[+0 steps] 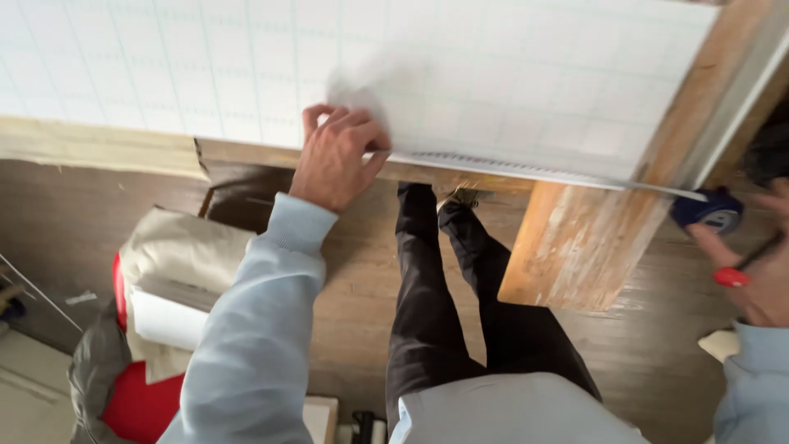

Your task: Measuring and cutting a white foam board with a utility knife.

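At the far left, a red rounded container (pixel 136 403) sits on the dark wood-grain floor (pixel 353 312) beside a crumpled beige paper sack (pixel 177 255) and a grey fabric bundle (pixel 94 370). Above them, a large white gridded panel (pixel 246 66) spans the upper part of the view. The left hand (pixel 333 156), in a light blue sleeve (pixel 255 329), rests with curled fingers over the lower edge of the panel, pressing the end of a thin metal tape blade (pixel 542 171) against it. The blade runs along the panel's lower edge to the right, across a weathered pale wooden beam (pixel 592 222) that slants down from the upper right. At the far right, the right hand (pixel 760 263) closes around a dark blue tape measure case (pixel 711 210), and a red-capped pencil (pixel 735 275) is held in the same hand. The person's legs in black trousers (pixel 444 296) stand on the floor between the two hands.
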